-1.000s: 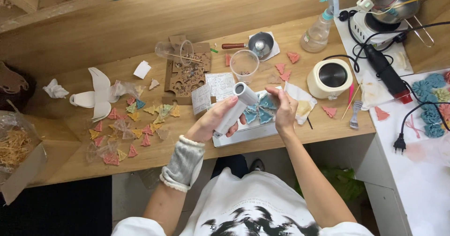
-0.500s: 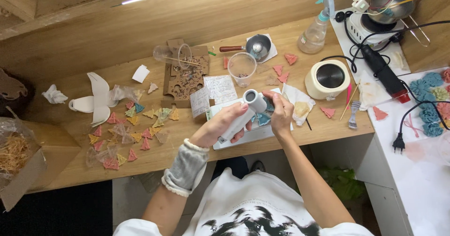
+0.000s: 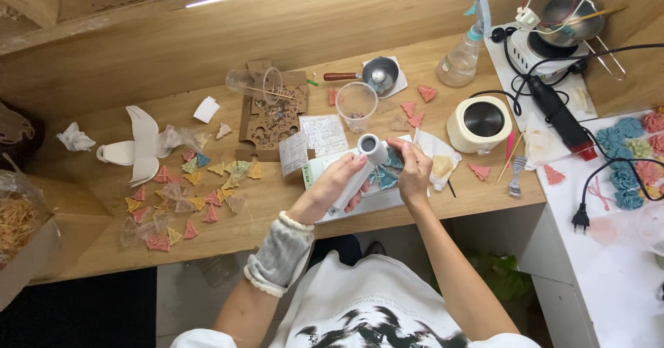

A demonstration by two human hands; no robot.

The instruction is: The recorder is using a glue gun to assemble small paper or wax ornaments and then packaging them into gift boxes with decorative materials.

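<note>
My left hand [image 3: 330, 190] grips a white tube-shaped tool [image 3: 362, 165], its round end tilted up towards the camera. My right hand [image 3: 413, 170] is beside the tool's tip, fingers pinched on a small blue piece that I can barely make out. Both hands are over a white tray [image 3: 360, 206] near the wooden bench's front edge, with small blue-green triangles [image 3: 385, 179] on it. A grey knitted cuff [image 3: 282, 255] covers my left wrist.
Many coloured triangle pieces [image 3: 181, 203] lie scattered at left beside a white bird shape [image 3: 138, 147]. A clear cup [image 3: 356, 102], brown cut-out board [image 3: 271, 116], small pan [image 3: 377, 73], spray bottle [image 3: 465, 54] and round white pot [image 3: 483, 121] stand behind. Cables and a hot tool [image 3: 557, 113] lie at right.
The left hand has tipped the white tool more upright and brought it slightly right. The right hand has closed in on the tool's tip.
</note>
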